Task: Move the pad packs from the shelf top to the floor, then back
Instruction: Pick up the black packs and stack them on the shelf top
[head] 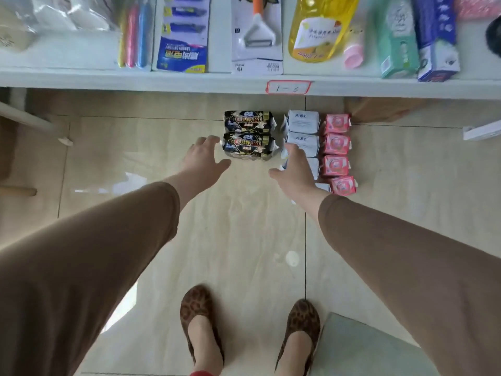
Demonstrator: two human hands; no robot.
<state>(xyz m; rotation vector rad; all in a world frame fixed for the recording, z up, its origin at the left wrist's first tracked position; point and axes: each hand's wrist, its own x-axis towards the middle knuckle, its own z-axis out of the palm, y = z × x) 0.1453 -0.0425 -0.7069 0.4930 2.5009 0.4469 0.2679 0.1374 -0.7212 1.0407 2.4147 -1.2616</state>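
Pad packs lie in three rows on the tiled floor (pixel 162 147) below the shelf edge. Two black packs sit on the left, the far one (pixel 248 121) and the near one (pixel 249 146). A column of white packs (pixel 303 122) runs down the middle, and several pink packs (pixel 336 143) line the right. My left hand (pixel 203 158) hovers just left of the near black pack, fingers spread and holding nothing. My right hand (pixel 295 169) reaches over the white column with straight fingers, hiding the nearer white packs.
The white shelf top (pixel 81 55) crosses the upper frame with toothbrushes, a battery card (pixel 183 33), a peeler, a yellow refill pouch (pixel 317 28) and boxes. A label (pixel 288 87) marks its front edge. My two feet (pixel 202 329) stand below; a pale mat lies at the lower right.
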